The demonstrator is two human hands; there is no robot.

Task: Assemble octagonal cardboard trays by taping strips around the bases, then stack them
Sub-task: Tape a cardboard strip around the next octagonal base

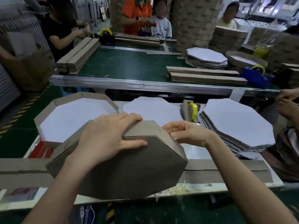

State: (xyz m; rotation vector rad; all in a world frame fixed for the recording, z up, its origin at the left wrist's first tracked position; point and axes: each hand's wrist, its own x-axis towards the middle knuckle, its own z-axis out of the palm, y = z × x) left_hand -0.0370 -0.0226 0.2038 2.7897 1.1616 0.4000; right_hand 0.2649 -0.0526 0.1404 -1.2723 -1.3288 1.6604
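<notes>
Head view: low in the middle of the frame the unfinished tray (129, 167) is tipped up on the table (199, 152), its brown underside facing the camera. The left hand (110, 133) grips its top edge, fingers over the wall and thumb pressed on the base. The right hand (187, 135) pinches the strip (145, 126) at the upper right corner. I judge this to be the wrapping step, with the strip being bent round the base. Whether tape is already on, I cannot tell. The next move likely calls for holding that corner tight and reaching for the near tape dispenser (192, 110), centre right.

Counted: one finished tray (72, 113) at middle left. One loose base (152, 109) lies behind the hands. There are two base stacks, one at right (234, 120) and one on the green belt (207, 57). There are three tape dispensers, the other two at upper centre (106, 36) and upper right (255, 73). Flat strips (226, 168) lie along the lower table. Three strip bundles sit on the belt.
</notes>
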